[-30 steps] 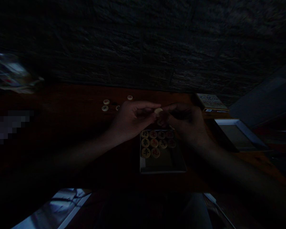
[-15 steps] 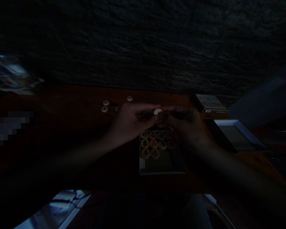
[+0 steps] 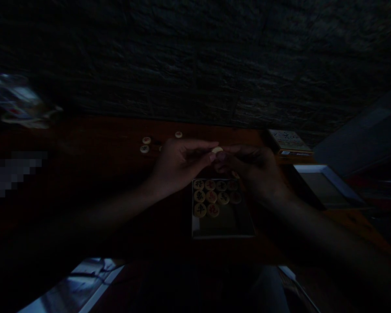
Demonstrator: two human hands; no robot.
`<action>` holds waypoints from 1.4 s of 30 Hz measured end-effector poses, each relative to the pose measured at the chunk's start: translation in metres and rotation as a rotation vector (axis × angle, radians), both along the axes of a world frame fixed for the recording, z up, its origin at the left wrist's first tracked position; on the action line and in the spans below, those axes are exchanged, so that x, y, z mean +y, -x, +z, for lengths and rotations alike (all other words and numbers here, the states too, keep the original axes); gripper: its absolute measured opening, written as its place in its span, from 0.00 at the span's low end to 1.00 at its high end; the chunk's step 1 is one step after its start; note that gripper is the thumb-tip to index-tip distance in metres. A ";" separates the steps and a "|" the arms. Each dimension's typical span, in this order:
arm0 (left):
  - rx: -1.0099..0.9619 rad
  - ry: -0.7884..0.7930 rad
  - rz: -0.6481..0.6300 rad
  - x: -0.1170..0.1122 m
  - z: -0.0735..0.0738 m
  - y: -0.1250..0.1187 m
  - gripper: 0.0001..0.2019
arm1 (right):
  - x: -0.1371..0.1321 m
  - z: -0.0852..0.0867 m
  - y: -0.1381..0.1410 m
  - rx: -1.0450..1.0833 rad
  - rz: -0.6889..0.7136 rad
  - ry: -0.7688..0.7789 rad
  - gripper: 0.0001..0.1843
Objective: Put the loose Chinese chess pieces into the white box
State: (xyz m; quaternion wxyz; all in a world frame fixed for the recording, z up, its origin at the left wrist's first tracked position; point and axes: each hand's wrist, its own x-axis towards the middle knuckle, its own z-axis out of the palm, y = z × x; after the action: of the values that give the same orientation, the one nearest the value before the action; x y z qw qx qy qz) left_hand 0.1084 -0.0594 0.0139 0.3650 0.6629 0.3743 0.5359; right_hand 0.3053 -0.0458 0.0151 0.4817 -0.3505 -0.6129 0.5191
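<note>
Pinching a pale game disc point(image 3: 217, 150) by its rim, which leaves its face unhidden, the left hand point(image 3: 179, 164) and right hand point(image 3: 252, 169) meet fingertip to fingertip, fingers nearly closed on it, over the far edge of the tray point(image 3: 223, 232) where lettered discs point(image 3: 211, 196) lie packed face-up in rows.

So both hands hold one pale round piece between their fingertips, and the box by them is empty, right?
Not empty. The head view shows round pieces lying in rows at the far end of the box. Otherwise right: left hand and right hand hold one pale piece between their fingertips.
</note>
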 end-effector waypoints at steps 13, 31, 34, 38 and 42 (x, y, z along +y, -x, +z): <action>0.082 -0.020 0.028 -0.002 0.001 0.001 0.11 | -0.003 0.002 0.001 -0.035 -0.077 -0.036 0.17; -0.059 0.261 -0.111 0.010 -0.002 0.004 0.13 | -0.001 -0.006 0.000 0.037 -0.072 -0.137 0.24; -0.255 0.494 -0.276 0.008 0.001 0.003 0.11 | -0.001 -0.006 -0.003 -0.072 -0.077 -0.382 0.20; -0.305 0.593 -0.359 0.007 0.004 0.003 0.12 | 0.000 -0.006 -0.008 -0.242 -0.055 -0.632 0.17; -0.314 0.588 -0.397 0.007 0.005 0.003 0.10 | 0.000 -0.002 -0.013 -0.404 -0.068 -0.803 0.15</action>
State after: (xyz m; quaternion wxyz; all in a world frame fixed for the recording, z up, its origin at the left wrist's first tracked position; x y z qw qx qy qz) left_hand 0.1050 -0.0523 0.0188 0.6890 0.4994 0.3161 0.4196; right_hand 0.3185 -0.0458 0.0136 0.4668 -0.2500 -0.8358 0.1450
